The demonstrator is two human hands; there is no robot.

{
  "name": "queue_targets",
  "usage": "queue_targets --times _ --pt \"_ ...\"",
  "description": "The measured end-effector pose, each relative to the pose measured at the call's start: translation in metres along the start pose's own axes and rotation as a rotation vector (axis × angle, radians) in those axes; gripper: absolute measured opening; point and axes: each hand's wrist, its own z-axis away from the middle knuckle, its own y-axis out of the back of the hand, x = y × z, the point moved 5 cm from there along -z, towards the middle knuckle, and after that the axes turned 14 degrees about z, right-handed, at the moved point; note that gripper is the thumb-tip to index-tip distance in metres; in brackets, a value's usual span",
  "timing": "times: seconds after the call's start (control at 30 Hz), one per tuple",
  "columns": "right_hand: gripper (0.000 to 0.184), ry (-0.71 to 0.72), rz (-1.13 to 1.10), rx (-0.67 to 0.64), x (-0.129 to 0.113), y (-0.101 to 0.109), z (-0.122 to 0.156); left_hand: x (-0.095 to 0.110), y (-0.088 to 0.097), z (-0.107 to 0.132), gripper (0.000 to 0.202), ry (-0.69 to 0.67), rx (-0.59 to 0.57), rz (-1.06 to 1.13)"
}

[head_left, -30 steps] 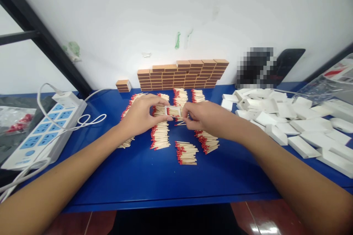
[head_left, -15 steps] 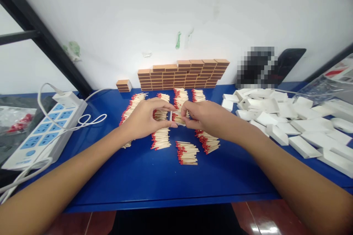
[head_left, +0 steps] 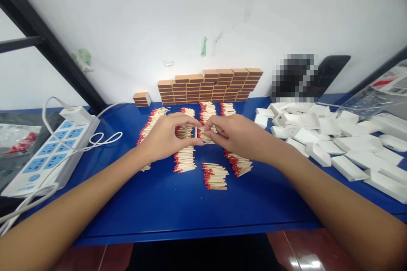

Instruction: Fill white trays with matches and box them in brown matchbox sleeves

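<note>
A small white matchbox tray (head_left: 196,131) with red-tipped matches (head_left: 203,135) in it sits between my two hands. My left hand (head_left: 162,135) grips the tray's left end between thumb and fingers, its palm arched over a row of loose matches (head_left: 185,159). Over the right part of the tray, my right hand (head_left: 237,133) is closed in a pinch at the matches; its fingers partly hide them. Other rows of matches lie around, one (head_left: 146,129) at the left, one (head_left: 208,110) behind the tray, one (head_left: 238,163) at the right. A short pile (head_left: 216,176) lies in front.
Stacked matchboxes (head_left: 210,89) stand along the wall, with a single box (head_left: 141,99) to their left. At right is a heap of white trays (head_left: 330,131). A power strip (head_left: 60,148) with white cables lies left. A dark phone (head_left: 332,76) leans on the wall.
My right hand has shifted slightly left over the tray, its fingertips now over the matches near the middle. My left hand stays at the tray's left end.
</note>
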Motion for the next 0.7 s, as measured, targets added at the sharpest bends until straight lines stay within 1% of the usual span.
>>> queue_targets --times 0.07,0.13,0.17,0.23,0.33,0.4,0.57,0.7 --pt "0.015 -0.010 0.021 0.044 0.003 0.003 0.000 0.000 0.004 0.000 0.042 -0.007 0.045 -0.042" --pt "0.015 -0.038 0.060 0.058 0.007 0.004 0.000 -0.002 0.009 -0.001 0.043 -0.010 0.088 -0.084" --pt "0.015 -0.049 0.078 0.048 0.009 0.003 0.000 -0.003 0.010 -0.001 0.043 -0.010 0.105 -0.099" --pt "0.014 -0.030 0.089 -0.010 0.010 -0.002 0.000 -0.005 0.013 -0.002 0.043 -0.009 0.125 -0.115" --pt "0.012 0.058 0.055 -0.124 0.006 -0.012 0.000 -0.007 0.014 -0.002 0.041 -0.013 0.131 -0.128" --pt "0.012 0.084 0.039 -0.165 0.005 -0.017 0.001 -0.007 0.013 -0.002 0.040 -0.020 0.125 -0.140" --pt "0.008 0.041 0.049 -0.196 0.006 -0.019 0.000 -0.005 0.012 -0.002 0.039 -0.032 0.106 -0.147" --pt "0.014 0.016 0.064 -0.164 0.006 -0.015 -0.001 -0.004 0.012 -0.002 0.038 -0.043 0.106 -0.150"
